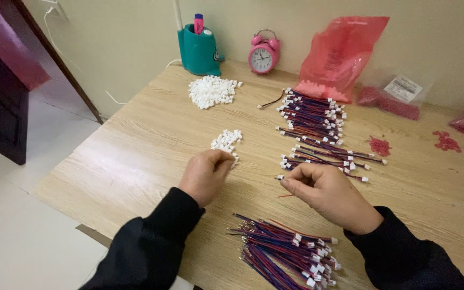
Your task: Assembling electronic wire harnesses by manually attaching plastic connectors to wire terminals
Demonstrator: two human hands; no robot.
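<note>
The left hand (206, 174) rests on the wooden bench (135, 156) with its fingers curled in and the fingertips pressed down at the near edge of a small heap of white plastic connector housings (226, 142). The curled fingers hide whether a housing is pinched between them, so that cannot be told.

The right hand (326, 193) hovers just above the bench, its thumb and forefinger closed in a pinch on a thin red wire (284, 195), whose loose end pokes out to the left below the fingertips. A small white plug (279, 177) lies just beside those fingertips; whether it belongs to the held wire is unclear.

Just beyond the right hand lies a loose spread of red and blue wire leads with white plugs (318, 134), running back toward the wall. Near the front edge of the bench, between the two dark sleeves, sits a tighter bundle of the same red and blue leads (285, 252), with their white plugs facing right.

Farther back sits a larger pile of white housings (212, 90). Against the wall stand a teal pen holder (198, 49) and a pink alarm clock (263, 53). A red plastic bag (339, 53) leans on the wall, and small scatterings of red parts (379, 146) lie on the bench to the right.
</note>
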